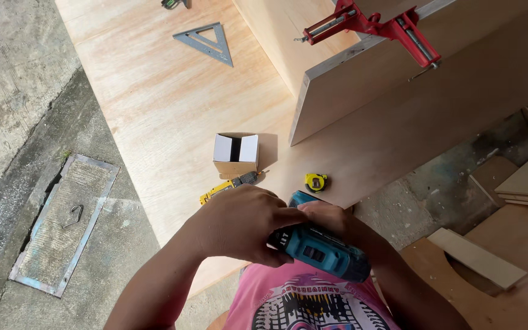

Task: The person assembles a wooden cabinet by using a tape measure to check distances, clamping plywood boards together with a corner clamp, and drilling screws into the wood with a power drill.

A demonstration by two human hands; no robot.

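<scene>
A teal and black cordless drill [322, 247] is held close to my chest, above the near edge of a big plywood sheet [166, 104]. My left hand [239, 223] wraps over its front end. My right hand [328, 217] grips it from behind and is mostly hidden by the drill and my left hand. The drill's bit and chuck are covered by my fingers. Just beyond my hands lie a yellow and grey utility knife [227, 186], a small open cardboard box [235, 153] and a yellow tape measure [316, 181].
Upright plywood panels [398, 91] are joined at a corner by a red corner clamp [371, 27]. A grey metal speed square [206, 43] lies farther up the sheet. A metal floor hatch [62, 223] sits at left on concrete. Wood offcuts [478, 256] lie at right.
</scene>
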